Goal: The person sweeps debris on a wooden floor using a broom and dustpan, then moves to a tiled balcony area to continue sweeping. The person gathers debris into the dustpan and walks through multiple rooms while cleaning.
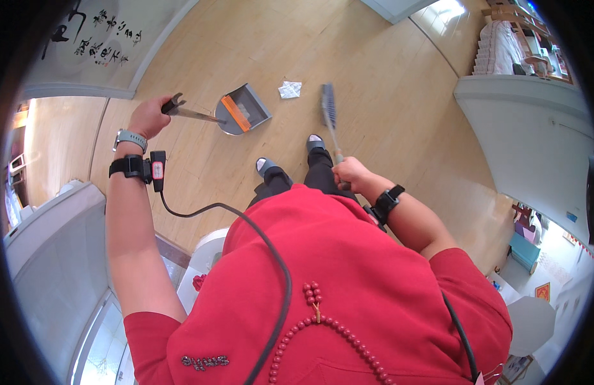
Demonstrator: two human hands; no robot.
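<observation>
My left hand [150,117] grips the dark top end of a long-handled dustpan [259,110]. The grey pan rests on the wooden floor with an orange comb strip [235,113] across it, and some pale, indistinct litter lies inside. A crumpled white paper [290,90] is on the floor just right of the pan, apart from it. In my right hand [350,172] is the handle of a broom [328,106]. Its grey-blue bristles are at floor level, to the right of the paper.
My slippered feet [315,142] stand below the pan and broom. A wall panel with brush writing [94,43] rises at upper left, a pale wall [528,130] at right. A black cable [273,250] runs from my left wrist across my red shirt. Behind the right wall is a turquoise piece of furniture [524,252].
</observation>
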